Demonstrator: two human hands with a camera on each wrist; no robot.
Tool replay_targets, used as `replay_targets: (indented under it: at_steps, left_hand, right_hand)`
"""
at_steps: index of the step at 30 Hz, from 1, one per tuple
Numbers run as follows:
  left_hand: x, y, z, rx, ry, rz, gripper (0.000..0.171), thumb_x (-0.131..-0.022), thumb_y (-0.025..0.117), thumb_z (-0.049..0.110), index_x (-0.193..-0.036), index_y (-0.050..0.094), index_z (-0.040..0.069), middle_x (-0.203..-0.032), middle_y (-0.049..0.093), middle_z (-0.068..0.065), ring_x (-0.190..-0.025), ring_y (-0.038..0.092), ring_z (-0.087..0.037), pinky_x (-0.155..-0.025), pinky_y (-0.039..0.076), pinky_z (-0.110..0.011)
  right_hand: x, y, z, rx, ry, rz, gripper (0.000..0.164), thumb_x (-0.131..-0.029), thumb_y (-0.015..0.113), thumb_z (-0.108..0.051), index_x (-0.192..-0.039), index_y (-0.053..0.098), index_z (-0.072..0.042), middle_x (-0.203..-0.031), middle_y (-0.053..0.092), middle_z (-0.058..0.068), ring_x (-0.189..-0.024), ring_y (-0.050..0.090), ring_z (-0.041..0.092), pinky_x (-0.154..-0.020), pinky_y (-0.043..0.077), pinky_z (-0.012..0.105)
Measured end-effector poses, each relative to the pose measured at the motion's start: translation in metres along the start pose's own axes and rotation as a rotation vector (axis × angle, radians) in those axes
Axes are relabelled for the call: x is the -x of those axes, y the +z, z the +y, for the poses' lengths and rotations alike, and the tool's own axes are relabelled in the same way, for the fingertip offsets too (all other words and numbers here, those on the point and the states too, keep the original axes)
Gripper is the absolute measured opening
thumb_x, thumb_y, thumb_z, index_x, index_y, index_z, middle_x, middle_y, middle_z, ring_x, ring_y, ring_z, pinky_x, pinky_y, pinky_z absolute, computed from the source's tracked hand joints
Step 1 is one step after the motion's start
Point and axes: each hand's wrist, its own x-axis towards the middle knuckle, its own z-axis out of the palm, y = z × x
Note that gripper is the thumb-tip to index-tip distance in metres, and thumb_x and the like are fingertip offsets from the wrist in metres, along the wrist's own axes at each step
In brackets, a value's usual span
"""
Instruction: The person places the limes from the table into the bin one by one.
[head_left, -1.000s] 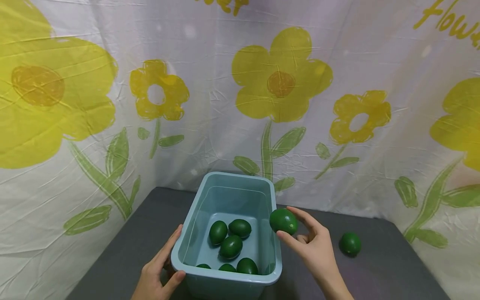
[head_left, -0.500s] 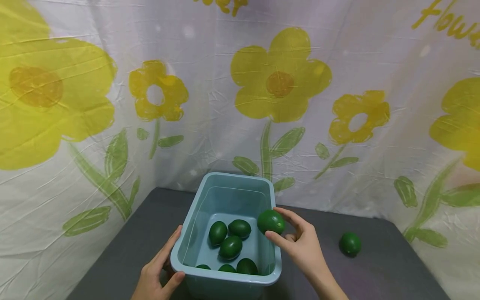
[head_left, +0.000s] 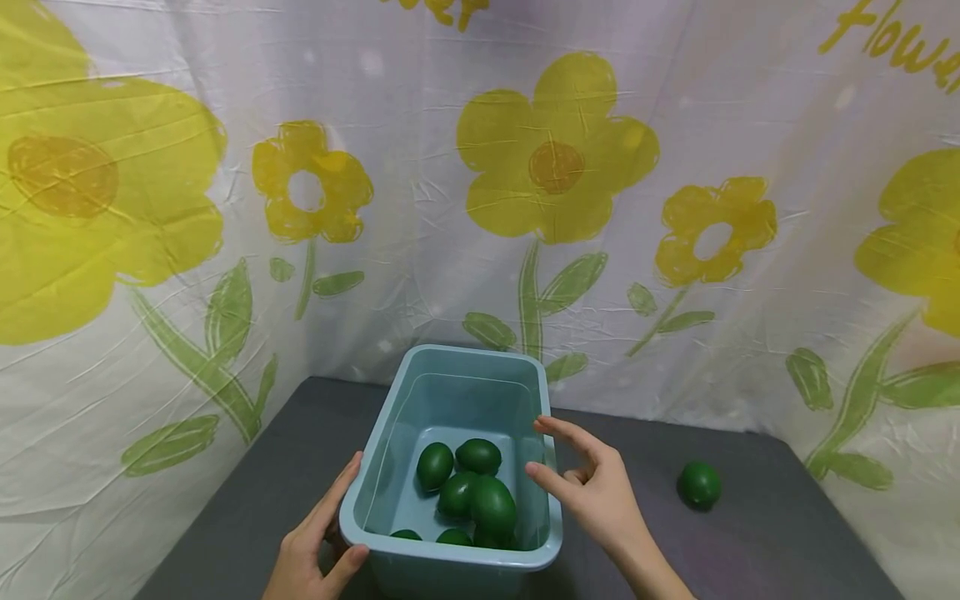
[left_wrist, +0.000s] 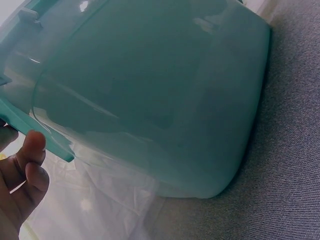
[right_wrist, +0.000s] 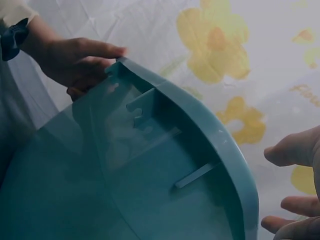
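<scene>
In the head view, a light blue plastic bin [head_left: 472, 404] holds several glossy dark green oval fruits, perhaps limes. One fruit [head_left: 493, 503] lies on top of others near the bin's front right; the front wall partly hides the nearest ones. My left hand [head_left: 315, 537] holds the bin's front left corner, thumb at the rim and fingers along the side. Its fingers [left_wrist: 34, 150] curl beside the rim in the left wrist view. My right hand [head_left: 596, 496] hovers at the bin's right rim, thumb and forefinger spread apart with nothing between them.
One more green fruit [head_left: 699, 486] rests on the dark grey tabletop [head_left: 735, 542], right of the bin. Behind and at both sides hangs a white cloth [head_left: 420, 275] printed with yellow flowers.
My right hand has carried a green fruit leftward over the bin's right rim and let it go; it now lies among the others. The left hand has stayed on the bin.
</scene>
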Motion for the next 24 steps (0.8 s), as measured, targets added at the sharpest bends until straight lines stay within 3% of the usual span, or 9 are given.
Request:
replay_targets:
  at_steps: [5, 14, 20, 24]
  left_hand:
    - [0.001, 0.000, 0.000, 0.009, 0.005, 0.004, 0.082, -0.092, 0.080, 0.015, -0.165, 0.042, 0.019, -0.165, 0.046, 0.008, -0.123, 0.054, 0.009, -0.071, 0.044, -0.016]
    - [0.000, 0.000, 0.001, 0.004, -0.010, 0.000, 0.083, -0.092, 0.079, 0.013, -0.165, 0.042, 0.020, -0.165, 0.045, 0.008, -0.128, 0.052, 0.011, -0.073, 0.045, -0.015]
    - [0.001, 0.000, 0.002, 0.039, -0.021, -0.009, 0.081, -0.093, 0.078, 0.012, -0.165, 0.041, 0.020, -0.166, 0.044, 0.011, -0.100, 0.057, -0.003, -0.055, 0.043, -0.022]
    - [0.001, 0.000, 0.003, 0.050, -0.037, -0.016, 0.080, -0.094, 0.077, 0.012, -0.165, 0.041, 0.018, -0.165, 0.043, 0.016, -0.089, 0.058, -0.003, -0.053, 0.043, -0.021]
  right_hand:
    - [0.000, 0.000, 0.002, 0.017, 0.005, 0.011, 0.057, -0.091, 0.084, -0.012, -0.144, 0.066, -0.018, -0.143, 0.066, 0.007, -0.042, 0.022, 0.008, -0.043, 0.028, 0.021]
    - [0.003, -0.005, 0.004, 0.035, -0.007, 0.039, 0.054, -0.090, 0.085, -0.014, -0.141, 0.068, -0.019, -0.141, 0.066, 0.010, -0.040, 0.022, 0.007, -0.042, 0.027, 0.022]
    - [0.005, -0.015, 0.007, 0.072, -0.011, 0.076, 0.052, -0.090, 0.086, -0.016, -0.140, 0.069, -0.016, -0.140, 0.067, 0.010, -0.040, 0.022, 0.004, -0.041, 0.025, 0.022]
    - [0.006, -0.023, 0.011, 0.111, 0.000, 0.116, 0.051, -0.090, 0.086, -0.016, -0.138, 0.070, -0.019, -0.139, 0.068, 0.010, -0.040, 0.023, 0.003, -0.040, 0.026, 0.022]
